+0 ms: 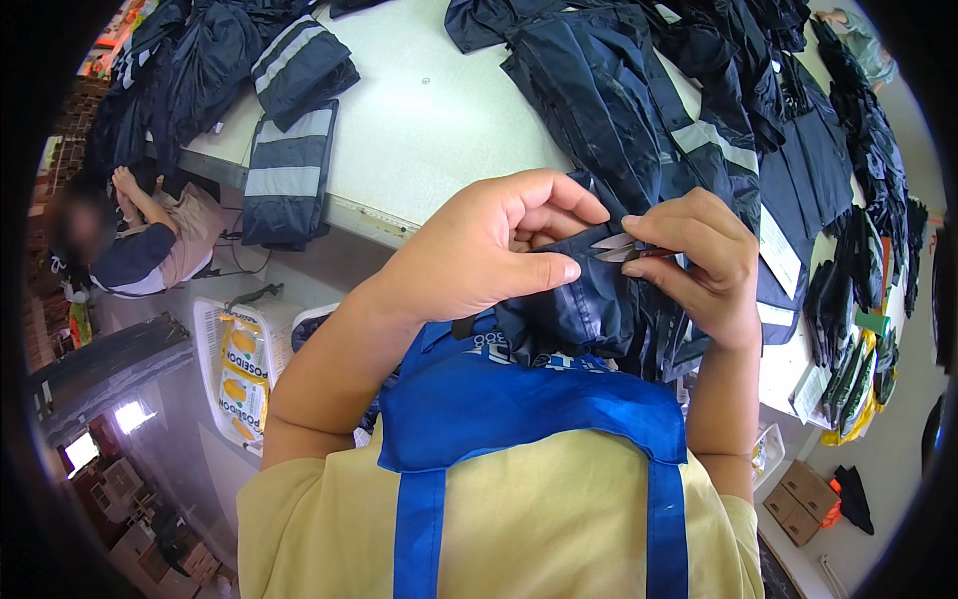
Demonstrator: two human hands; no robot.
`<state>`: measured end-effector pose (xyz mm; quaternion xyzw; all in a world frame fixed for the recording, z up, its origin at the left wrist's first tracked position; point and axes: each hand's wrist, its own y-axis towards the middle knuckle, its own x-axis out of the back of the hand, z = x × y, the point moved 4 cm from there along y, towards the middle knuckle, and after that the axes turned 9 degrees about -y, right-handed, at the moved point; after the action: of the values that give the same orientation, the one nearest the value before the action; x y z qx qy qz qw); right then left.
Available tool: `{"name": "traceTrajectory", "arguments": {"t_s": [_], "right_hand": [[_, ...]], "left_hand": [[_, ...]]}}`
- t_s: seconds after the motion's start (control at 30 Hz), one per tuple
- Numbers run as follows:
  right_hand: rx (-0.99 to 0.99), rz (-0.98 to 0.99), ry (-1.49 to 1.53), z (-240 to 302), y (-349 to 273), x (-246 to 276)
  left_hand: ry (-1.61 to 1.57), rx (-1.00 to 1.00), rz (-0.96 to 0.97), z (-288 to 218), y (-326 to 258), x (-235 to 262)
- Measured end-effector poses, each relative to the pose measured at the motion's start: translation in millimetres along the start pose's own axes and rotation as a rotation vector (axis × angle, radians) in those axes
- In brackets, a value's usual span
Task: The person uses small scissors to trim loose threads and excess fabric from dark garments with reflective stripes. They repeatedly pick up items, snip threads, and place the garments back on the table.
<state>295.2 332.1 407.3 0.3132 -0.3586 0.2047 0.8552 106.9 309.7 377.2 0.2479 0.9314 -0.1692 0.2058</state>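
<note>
- Head view: the left hand pinches a fold of the dark navy garment between the thumb and the curled fingers; the fingers are closed on the cloth.
- The right hand holds small thread snips; its fingers are closed around the handle, and the two metal blades point toward the left thumb, just beside the pinched fold.
- The garment hangs from both hands in front of the chest, above a blue apron, and it runs up behind the fingers to the white tabletop.
- I judge the cloth to be thin, soft and a little slippery, and light. It will slide between the fingers, so a firm pinch close to the seam, near the blades, seems the best place to hold it.
- More dark garments with grey reflective stripes lie on the tabletop, well beyond the fingers.
- Another person sits far to the left of the left hand, below the tabletop edge.
</note>
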Motion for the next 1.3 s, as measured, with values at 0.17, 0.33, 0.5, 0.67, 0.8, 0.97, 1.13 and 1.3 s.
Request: {"name": "traceTrajectory", "arguments": {"t_s": [0.17,0.33,0.5,0.67,0.8,0.97,1.13,1.3], "right_hand": [[0.052,0.017,-0.004,0.9,1.7,-0.4],[0.070,0.011,-0.105,9.2,3.7,1.4],[0.112,-0.001,-0.180,12.3,2.6,1.6],[-0.031,-0.076,0.188,-5.1,-6.7,-1.2],[-0.145,-0.176,0.164,-17.7,-11.1,5.0],[-0.040,-0.071,-0.020,-11.4,-5.0,11.8],[0.079,0.001,-0.136,-2.2,3.1,12.5],[0.087,0.013,-0.126,-2.1,5.1,12.6]], "left_hand": [[-0.056,0.025,-0.012,0.3,0.9,-1.3],[-0.005,0.046,-0.007,-0.5,3.2,-0.5],[-0.043,0.065,-0.012,2.3,6.1,-0.9],[-0.027,0.075,-0.005,1.9,6.7,-0.3],[-0.044,0.058,0.006,0.9,6.1,-1.1],[-0.020,0.063,0.023,-0.3,5.5,-0.8],[-0.018,0.087,0.032,-1.8,7.3,-2.7],[-0.039,0.113,0.048,-1.1,8.8,-2.4]]}}
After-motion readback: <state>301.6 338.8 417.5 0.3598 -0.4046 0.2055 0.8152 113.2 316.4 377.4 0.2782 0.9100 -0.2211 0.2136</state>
